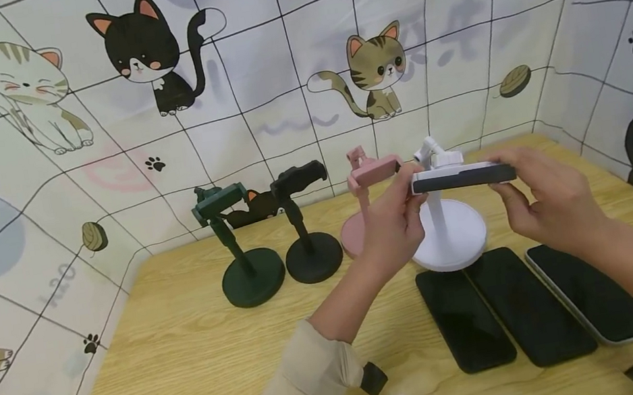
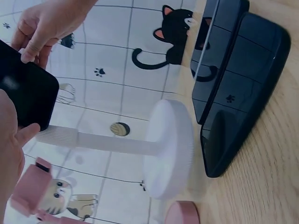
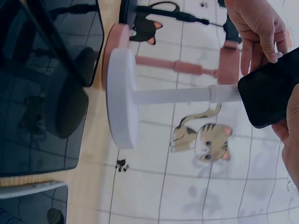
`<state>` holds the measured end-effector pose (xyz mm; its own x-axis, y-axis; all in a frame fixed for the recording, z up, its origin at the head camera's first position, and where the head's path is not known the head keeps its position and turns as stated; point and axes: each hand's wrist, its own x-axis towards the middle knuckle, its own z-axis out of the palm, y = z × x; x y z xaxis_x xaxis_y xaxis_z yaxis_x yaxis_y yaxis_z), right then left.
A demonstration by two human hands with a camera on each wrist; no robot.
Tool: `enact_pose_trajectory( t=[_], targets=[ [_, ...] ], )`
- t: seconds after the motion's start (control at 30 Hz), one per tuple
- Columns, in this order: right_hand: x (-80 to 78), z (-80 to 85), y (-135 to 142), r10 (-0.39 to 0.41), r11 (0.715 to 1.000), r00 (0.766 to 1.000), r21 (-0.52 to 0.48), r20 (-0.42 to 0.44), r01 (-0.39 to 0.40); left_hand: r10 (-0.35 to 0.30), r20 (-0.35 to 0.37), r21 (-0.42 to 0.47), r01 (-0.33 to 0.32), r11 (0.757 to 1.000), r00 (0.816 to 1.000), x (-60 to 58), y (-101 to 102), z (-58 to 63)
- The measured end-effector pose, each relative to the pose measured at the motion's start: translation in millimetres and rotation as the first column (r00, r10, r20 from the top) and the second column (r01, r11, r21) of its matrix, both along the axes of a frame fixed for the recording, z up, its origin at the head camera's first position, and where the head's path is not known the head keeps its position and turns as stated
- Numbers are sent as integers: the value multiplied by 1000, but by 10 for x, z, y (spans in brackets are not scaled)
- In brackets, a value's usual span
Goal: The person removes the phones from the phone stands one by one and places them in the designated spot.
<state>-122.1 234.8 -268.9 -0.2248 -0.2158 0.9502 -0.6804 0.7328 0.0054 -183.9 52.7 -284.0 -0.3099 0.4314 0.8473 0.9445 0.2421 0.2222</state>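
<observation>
A smartphone (image 1: 464,179) is held level by its two ends, edge-on to the head view. My left hand (image 1: 391,224) pinches its left end between thumb and fingers. At the other end my right hand (image 1: 556,199) grips it the same way. Directly behind stands a white phone stand (image 1: 452,242) with a round base; the phone hides part of its head. In the left wrist view the phone's dark screen (image 2: 28,93) covers the top of the white post. Whether the phone touches the holder, I cannot tell.
A pink stand (image 1: 353,236), a black stand (image 1: 313,259) and a dark green stand (image 1: 251,279) line up to the left. Three phones lie face up before the white stand: a small black one (image 1: 465,318), a larger one (image 1: 529,305) and a silver-edged one (image 1: 602,298).
</observation>
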Motion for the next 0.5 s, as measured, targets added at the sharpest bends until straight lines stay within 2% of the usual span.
enact_pose_trajectory(
  t=[0.13,0.3,0.5],
  targets=[
    [73,-14,-124,41,999,999,-20,-14,-42,-26,7,-16,26,1000,1000,107,-176,17],
    [157,-39,-287,117,993,993,-34,-6,-117,-16,-28,-61,15,998,999,264,-470,44],
    [201,-22,-506,249,967,968,-70,26,-246,-57,-28,-87,54,995,998,436,-784,126]
  ],
)
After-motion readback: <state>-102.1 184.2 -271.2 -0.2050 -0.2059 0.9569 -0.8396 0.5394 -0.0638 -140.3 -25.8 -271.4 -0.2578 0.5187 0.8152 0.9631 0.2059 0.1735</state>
